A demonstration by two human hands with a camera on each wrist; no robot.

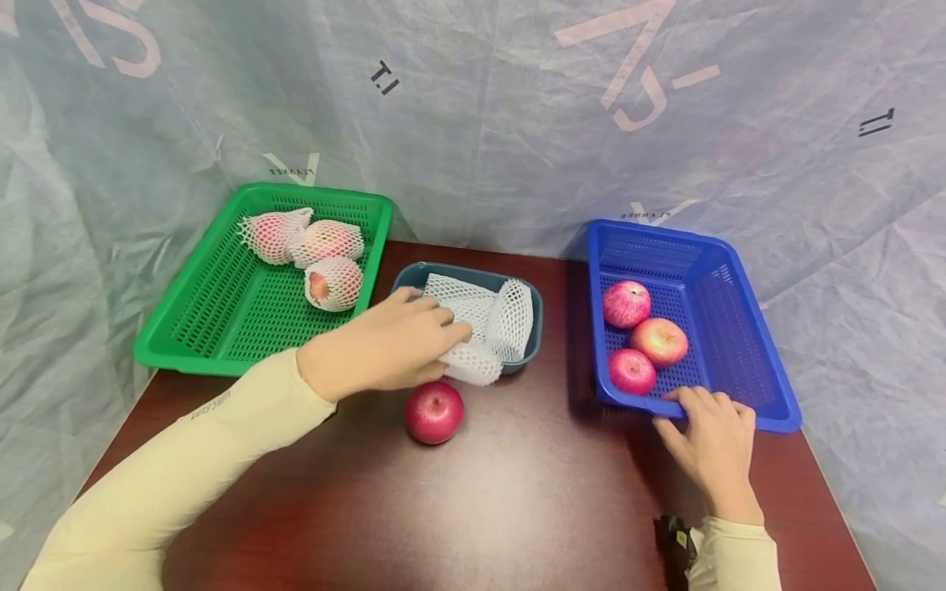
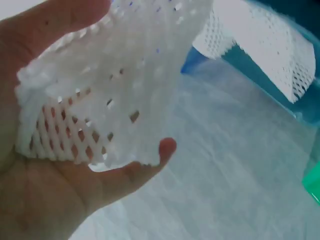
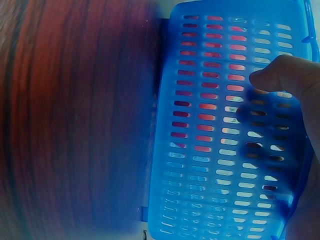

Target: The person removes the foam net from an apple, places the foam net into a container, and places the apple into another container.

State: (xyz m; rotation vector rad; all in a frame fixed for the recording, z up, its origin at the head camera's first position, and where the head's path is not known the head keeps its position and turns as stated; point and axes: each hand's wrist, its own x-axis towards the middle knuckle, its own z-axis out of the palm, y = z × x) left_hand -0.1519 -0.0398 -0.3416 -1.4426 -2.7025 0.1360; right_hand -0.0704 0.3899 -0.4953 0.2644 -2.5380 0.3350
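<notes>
My left hand holds a white foam net sleeve over the front of a dark teal bin. In the left wrist view the foam net lies between thumb and fingers. More foam nets lie in the bin. A red apple rests on the table just in front of it. At the right, my right hand grips the near rim of a blue basket, its thumb against the slotted outer wall. Inside that basket sit a striped apple and two others.
A green basket stands at the back left with net-wrapped apples in it. The dark wooden table ends at a grey sheet behind. A small black object is by my right sleeve.
</notes>
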